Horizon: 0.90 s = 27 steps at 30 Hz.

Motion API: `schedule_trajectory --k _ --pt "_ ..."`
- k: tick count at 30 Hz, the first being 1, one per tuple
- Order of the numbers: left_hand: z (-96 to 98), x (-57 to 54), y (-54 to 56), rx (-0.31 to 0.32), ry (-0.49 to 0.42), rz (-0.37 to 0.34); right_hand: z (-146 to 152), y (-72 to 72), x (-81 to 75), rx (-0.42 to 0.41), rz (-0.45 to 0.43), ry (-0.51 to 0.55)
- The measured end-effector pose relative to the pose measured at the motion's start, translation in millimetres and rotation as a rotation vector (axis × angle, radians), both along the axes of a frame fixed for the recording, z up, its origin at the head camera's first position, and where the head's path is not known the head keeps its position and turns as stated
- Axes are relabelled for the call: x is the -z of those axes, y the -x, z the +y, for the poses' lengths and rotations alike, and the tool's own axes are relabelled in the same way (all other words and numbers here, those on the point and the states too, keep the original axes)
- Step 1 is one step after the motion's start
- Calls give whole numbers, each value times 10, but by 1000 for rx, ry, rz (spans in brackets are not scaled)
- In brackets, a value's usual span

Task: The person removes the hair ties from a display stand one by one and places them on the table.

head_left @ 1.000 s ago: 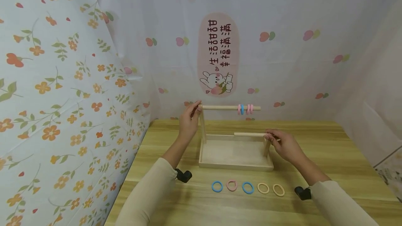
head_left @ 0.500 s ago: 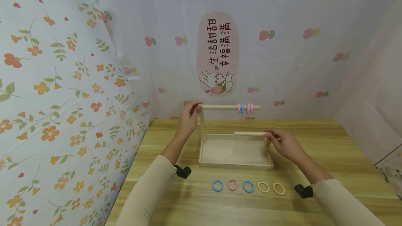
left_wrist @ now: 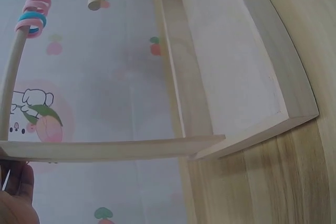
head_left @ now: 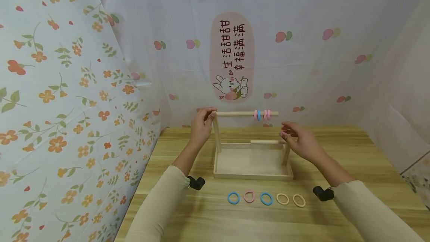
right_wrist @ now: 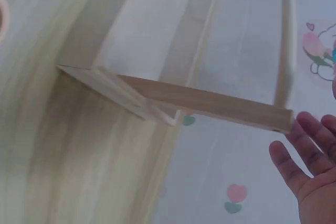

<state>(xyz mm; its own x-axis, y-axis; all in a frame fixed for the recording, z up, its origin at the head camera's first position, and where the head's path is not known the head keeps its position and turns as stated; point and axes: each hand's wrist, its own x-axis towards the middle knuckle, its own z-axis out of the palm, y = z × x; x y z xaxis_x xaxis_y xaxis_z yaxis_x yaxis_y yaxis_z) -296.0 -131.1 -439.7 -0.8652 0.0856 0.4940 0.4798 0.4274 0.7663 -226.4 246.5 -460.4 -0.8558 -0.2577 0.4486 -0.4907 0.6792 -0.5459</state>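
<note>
A wooden rack has a shallow tray base (head_left: 253,176), a tall left post (head_left: 217,133) and a shorter right post (head_left: 286,155). The tall post carries a long upper bar (head_left: 235,114); a shorter lower bar (head_left: 265,142) runs from the right post. Pink and blue rings (head_left: 261,115) hang near the upper bar's free end. My left hand (head_left: 201,125) grips the tall post's top corner with thumb and fingers. Just above the short post is my right hand (head_left: 300,139), its fingers (right_wrist: 310,145) loosely bent and spread beside the post's top.
In front of the tray lie blue rings (head_left: 233,198), a pink ring (head_left: 249,196) and pale yellow rings (head_left: 282,199) in a row on the wood-grain table (head_left: 235,223). A patterned cloth (head_left: 302,66) hangs behind, and a floral one (head_left: 67,122) on the left.
My right hand has let go of the short post's top and risen a little above it. My left hand keeps its grip, and the rack and rings stay in place.
</note>
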Motion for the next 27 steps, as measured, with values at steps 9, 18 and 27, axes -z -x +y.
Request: schedule_trajectory --k 9,18,27 --pt "-14 -6 21 9 9 37 -103 173 -170 1 43 -15" --pt "-12 -25 68 21 -1 16 -219 340 -334 -50 13 5" --pt "-13 -20 40 14 -2 13 -318 393 -357 -68 21 48"
